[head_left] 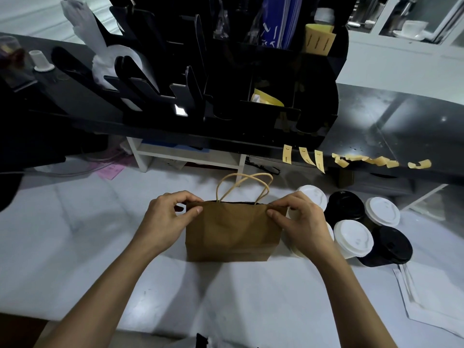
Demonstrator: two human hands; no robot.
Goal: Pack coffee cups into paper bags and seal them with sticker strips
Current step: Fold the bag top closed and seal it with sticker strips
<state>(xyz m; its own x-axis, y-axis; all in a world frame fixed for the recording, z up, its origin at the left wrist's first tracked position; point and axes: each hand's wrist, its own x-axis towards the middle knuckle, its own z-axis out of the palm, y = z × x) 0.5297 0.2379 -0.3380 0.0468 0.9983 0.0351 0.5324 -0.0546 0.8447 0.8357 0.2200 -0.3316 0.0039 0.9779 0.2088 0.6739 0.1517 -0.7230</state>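
The paper bag [232, 229] is standing upright on the bench [75, 234], with the left hand [167, 218] and right hand [300, 219] each pinching a top corner. Judged step: opening the mouth. Next, a coffee cup [352, 237] from the group just beside needs inserting; sticker strips [287, 153] are hanging behind.

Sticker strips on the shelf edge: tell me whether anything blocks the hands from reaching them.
Nothing visible blocks them. The sticker strips hang free off the black shelf edge, above and behind the cups. The left hand and right hand both pinch the paper bag top, so one must let go first.
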